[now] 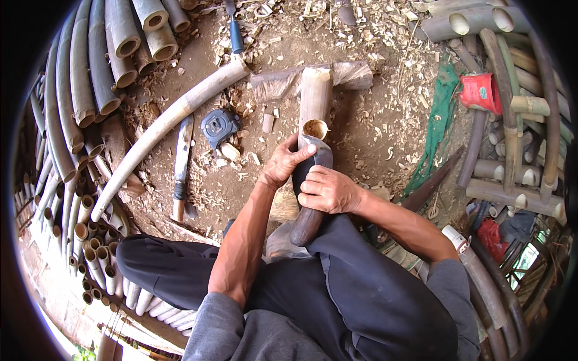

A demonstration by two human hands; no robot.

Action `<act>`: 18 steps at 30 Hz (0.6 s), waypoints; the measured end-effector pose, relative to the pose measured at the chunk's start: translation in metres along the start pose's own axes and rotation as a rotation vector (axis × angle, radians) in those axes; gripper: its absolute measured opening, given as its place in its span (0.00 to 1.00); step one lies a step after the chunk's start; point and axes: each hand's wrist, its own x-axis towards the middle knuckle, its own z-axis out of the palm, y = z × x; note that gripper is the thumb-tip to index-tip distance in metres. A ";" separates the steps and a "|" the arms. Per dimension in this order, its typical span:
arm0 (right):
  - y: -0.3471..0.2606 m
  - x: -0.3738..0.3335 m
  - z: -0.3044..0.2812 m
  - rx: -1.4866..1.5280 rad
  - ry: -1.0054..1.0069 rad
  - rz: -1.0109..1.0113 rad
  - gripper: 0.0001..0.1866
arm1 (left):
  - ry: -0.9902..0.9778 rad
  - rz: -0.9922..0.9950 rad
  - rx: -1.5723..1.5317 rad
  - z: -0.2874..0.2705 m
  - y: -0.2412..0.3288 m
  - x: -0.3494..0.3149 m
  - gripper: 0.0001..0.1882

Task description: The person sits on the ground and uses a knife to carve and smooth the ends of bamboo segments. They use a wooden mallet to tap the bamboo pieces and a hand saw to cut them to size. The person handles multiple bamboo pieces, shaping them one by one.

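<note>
A bamboo piece (315,90) stretches away from my lap, its far part resting across a rough wooden block (352,75). A round hollow opening (315,129) shows pale in it just beyond my hands. My left hand (285,161) is closed around the bamboo's left side, its thumb pressed on a dark grey blade-like piece (323,154) beside the opening. Closed over a dark tool with a thick brown, rounded end (307,226) is my right hand (328,190). Its fingers hide how the blade and that end join.
Left of my hands lie a long curved bamboo pole (174,111), a tape measure (220,127) and a long knife (182,159). A blue-handled tool (235,36) lies farther off. Bamboo stacks flank both sides; a red container (480,93) and green netting (438,120) are on the right.
</note>
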 end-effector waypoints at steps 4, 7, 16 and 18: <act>0.012 -0.005 0.007 -0.148 -0.004 -0.045 0.07 | 0.074 0.044 0.135 0.005 -0.001 0.005 0.35; 0.013 -0.008 0.006 -0.149 0.007 -0.038 0.06 | 0.087 0.050 0.170 0.007 -0.002 0.006 0.37; 0.042 0.040 -0.064 0.835 1.184 0.727 0.06 | 0.130 0.043 0.212 0.019 0.013 -0.003 0.50; 0.048 0.038 -0.062 0.873 1.137 0.776 0.05 | 0.189 -0.081 0.360 0.030 0.039 -0.004 0.53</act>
